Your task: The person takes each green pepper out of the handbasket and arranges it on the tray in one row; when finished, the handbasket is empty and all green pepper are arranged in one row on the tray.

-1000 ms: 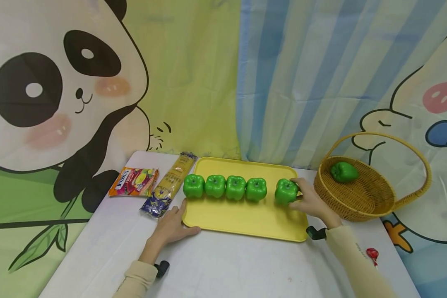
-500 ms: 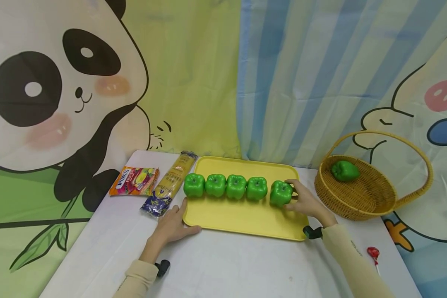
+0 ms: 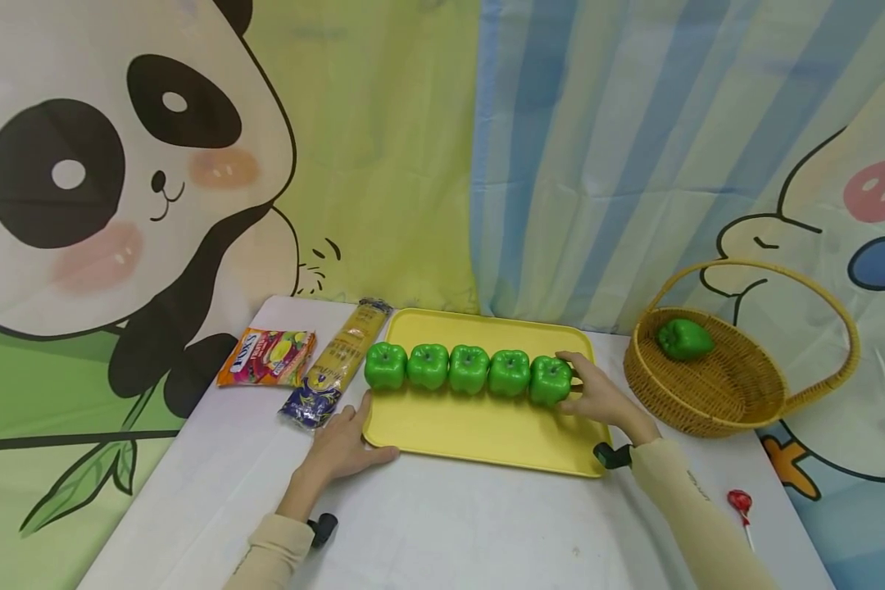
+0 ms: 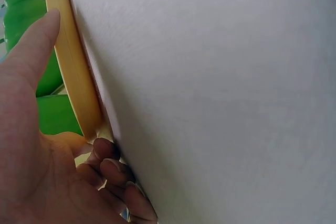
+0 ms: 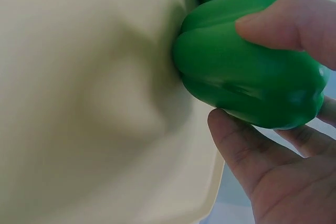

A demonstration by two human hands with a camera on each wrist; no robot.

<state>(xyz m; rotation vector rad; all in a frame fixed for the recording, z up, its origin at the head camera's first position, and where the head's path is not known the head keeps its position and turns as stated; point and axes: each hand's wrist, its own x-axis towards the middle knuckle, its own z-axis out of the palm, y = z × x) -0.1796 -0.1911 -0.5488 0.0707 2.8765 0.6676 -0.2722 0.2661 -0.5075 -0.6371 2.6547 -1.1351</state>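
Several green bell peppers (image 3: pixel 468 369) stand in a row across a yellow tray (image 3: pixel 457 434), stems up. My right hand (image 3: pixel 596 395) holds the bell pepper at the row's right end (image 3: pixel 551 379). In the right wrist view my thumb lies on one side of that bell pepper (image 5: pixel 247 61) and my fingers on the other, and it touches or nearly touches its neighbour. At the tray's front left corner my left hand (image 3: pixel 342 442) grips the edge. The left wrist view shows the thumb on the tray's rim (image 4: pixel 79 77), with the other fingers curled beside the corner.
Behind the right hand stands a wicker basket (image 3: pixel 715 401) with one bell pepper (image 3: pixel 684 339) inside. Left of the tray lie a pasta packet (image 3: pixel 339 360) and an orange candy bag (image 3: pixel 267 358). A red lollipop (image 3: pixel 740 501) lies at the right. Printed curtains hang behind.
My right hand has moved left with its bell pepper, closing the gap to the row. My left hand and the tray have stayed in place.
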